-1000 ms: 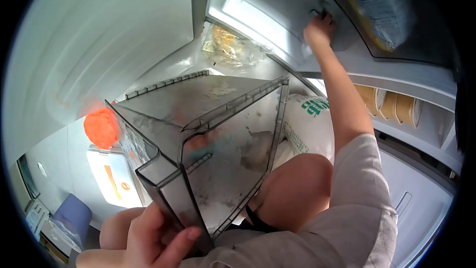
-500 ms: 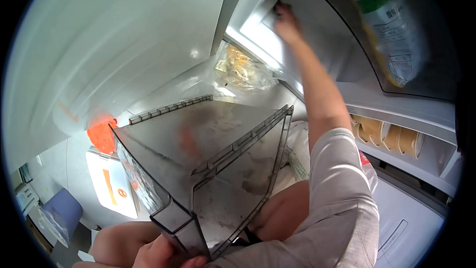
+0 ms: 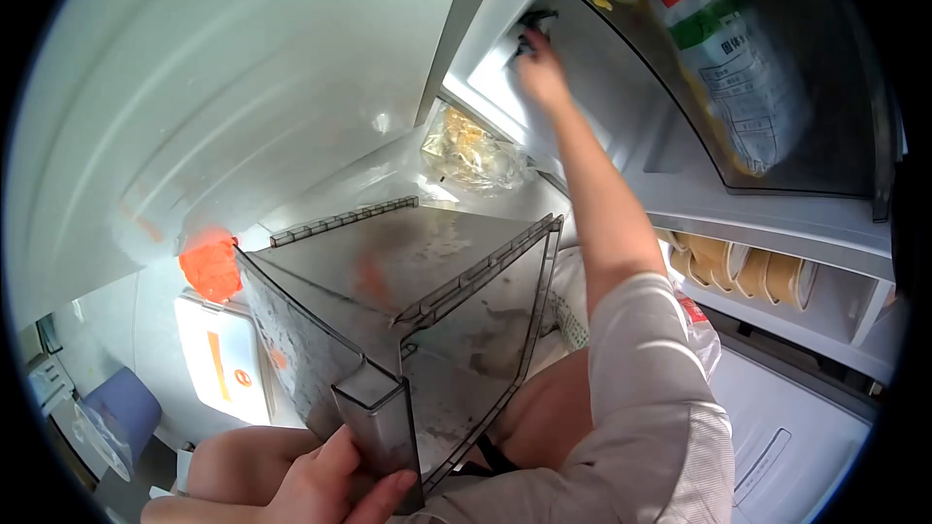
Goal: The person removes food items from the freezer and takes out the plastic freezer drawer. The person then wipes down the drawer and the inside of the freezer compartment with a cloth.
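A large clear drawer point(image 3: 466, 330) with dark edges and smudged walls rests tilted over the person's legs. My left hand point(image 3: 340, 480) is closed round its front handle edge at the bottom centre. My right hand point(image 3: 540, 63) reaches up into the lit refrigerator compartment point(image 3: 621, 102), its fingers closed on a small dark item point(image 3: 532, 27) against the inner wall. What that item is cannot be made out. Beside the compartment, a darker drawer point(image 3: 845, 136) holds a plastic food bag point(image 3: 743, 78) with red and green bands.
A pale door point(image 3: 233, 87) fills the upper left. Behind the clear drawer lies a clear bag of food point(image 3: 471, 150). An orange bag point(image 3: 210, 267), a white box point(image 3: 223, 359) and a purple bin point(image 3: 121, 408) stand left. Tan containers point(image 3: 748, 272) sit on a shelf at right.
My right hand has moved left across the compartment wall with the dark item. The clear drawer sits slightly lower in view, still held by my left hand. More of the food bag at upper right shows.
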Demonstrator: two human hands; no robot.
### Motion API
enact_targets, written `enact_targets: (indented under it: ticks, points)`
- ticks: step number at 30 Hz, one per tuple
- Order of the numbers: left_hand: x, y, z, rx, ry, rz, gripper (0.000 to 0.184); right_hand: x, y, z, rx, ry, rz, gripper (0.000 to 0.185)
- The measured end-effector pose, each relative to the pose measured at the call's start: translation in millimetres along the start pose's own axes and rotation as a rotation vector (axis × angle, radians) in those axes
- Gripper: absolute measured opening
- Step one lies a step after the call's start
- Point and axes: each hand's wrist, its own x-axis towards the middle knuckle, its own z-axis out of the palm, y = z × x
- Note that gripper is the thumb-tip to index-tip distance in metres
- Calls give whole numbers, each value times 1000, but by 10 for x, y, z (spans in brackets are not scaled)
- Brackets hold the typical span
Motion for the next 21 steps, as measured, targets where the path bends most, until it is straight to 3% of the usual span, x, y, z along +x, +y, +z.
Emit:
enact_targets:
  ticks: [2, 6, 7, 8, 9, 10, 12, 14, 15, 18, 21]
  points:
    - [24, -7, 15, 23, 30, 15, 11, -65, 153, 481, -444, 195, -309, 46]
    - [52, 37, 2, 52, 44, 55, 15, -496, 52, 40, -169, -283, -507, 47]
    - [60, 42, 5, 53, 44, 53, 16, -671, 32, -76, -188, -452, -627, 47]
    - [85, 54, -3, 56, 39, 45, 17, -728, -230, -255, -250, -823, -666, 43]
    - [75, 52, -3, 61, 40, 42, 17, -830, -226, -260, -69, -882, -768, 38]
    - [74, 61, -23, 73, 37, 50, 17, -875, -207, -274, -5, -810, -836, 31]
    - [70, 76, -56, 93, 41, 60, 18, -686, -161, -356, -27, -434, -754, 28]
    - [78, 28, -32, 89, 61, 92, 18, -438, -92, -462, -103, -98, -485, 28]
    - [90, 11, -26, 90, 67, 108, 19, -336, 19, -438, -140, -87, -266, 32]
    - [74, 45, -40, 58, 25, 10, 17, -287, 269, 64, -473, -11, -166, 38]
    - [31, -185, -12, -179, -7, -111, 20, -398, 50, 160, -338, -127, -158, 43]
